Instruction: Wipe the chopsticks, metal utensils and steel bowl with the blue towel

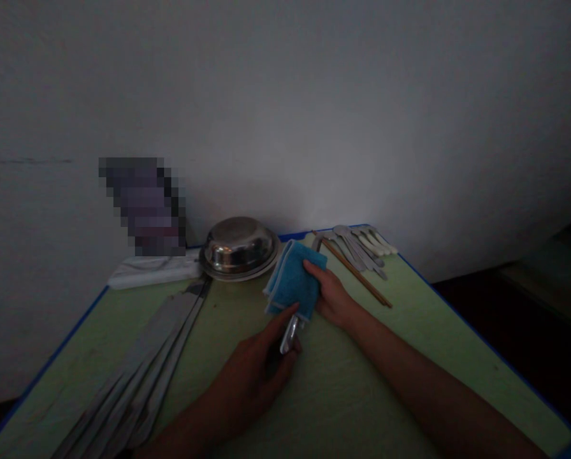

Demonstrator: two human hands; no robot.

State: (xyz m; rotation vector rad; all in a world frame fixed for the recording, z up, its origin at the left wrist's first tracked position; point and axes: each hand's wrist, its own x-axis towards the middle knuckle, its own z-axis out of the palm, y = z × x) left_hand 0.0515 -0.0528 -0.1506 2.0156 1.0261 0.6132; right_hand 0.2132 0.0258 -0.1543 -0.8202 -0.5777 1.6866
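My right hand [333, 296] is closed on a folded blue cloth [291, 280] with pale edges, thumb lying on top. Out of the cloth's lower end comes the shiny metal handle [289, 336] of a utensil. My left hand [252, 366] pinches that handle between thumb and fingers. The cloth hides most of the utensil, so its kind cannot be made out. Just right of the cloth, a pair of wooden chopsticks [362, 277] lies on the table.
Behind the cloth, an upturned metal bowl [240, 245] rests by the wall. Several spoons [355, 245] lie at the back right of the green-covered table [410, 363]. Several long flat grey blades or strips [146, 357] fan out at left. A white box-like object [151, 269] stands behind them.
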